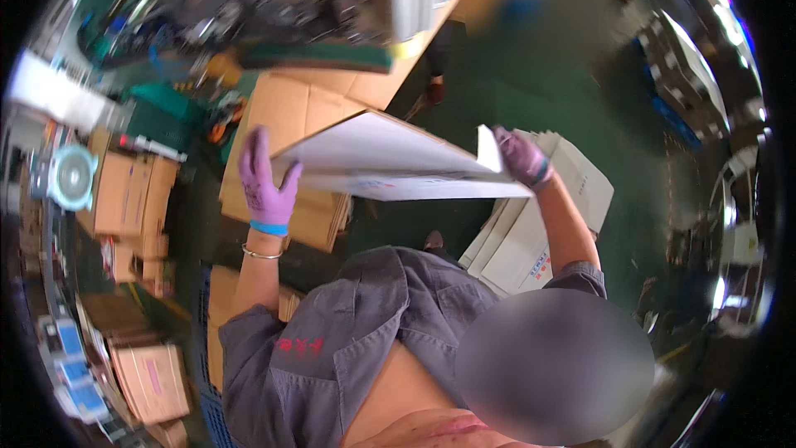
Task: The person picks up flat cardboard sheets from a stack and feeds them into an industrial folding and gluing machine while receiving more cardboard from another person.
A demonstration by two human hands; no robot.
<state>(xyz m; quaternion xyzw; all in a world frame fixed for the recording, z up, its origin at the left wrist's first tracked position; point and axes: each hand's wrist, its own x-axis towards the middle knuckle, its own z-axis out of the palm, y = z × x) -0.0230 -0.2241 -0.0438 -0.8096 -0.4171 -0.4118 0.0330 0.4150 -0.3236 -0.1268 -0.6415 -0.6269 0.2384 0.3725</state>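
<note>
A flattened white carton [390, 184] with brown edges is held up in front of my body, tilted, with a gap between its folded layers. My right hand [522, 158], in a purple glove, is closed on the carton's right end beside a small upright white flap. At the carton's left end, my left hand [269, 187] has its thumb and fingers spread apart. It also wears a purple glove, with a blue cuff. Whether its palm touches the carton edge, I cannot tell.
Flat brown cardboard [282, 108] lies beyond my left hand, below a dark machine [282, 0]. Flattened white cartons [539, 232] are stacked at right. Brown boxes [124, 195] and a pale round fan [73, 176] stand left. Another person's foot [435, 91] shows farther off.
</note>
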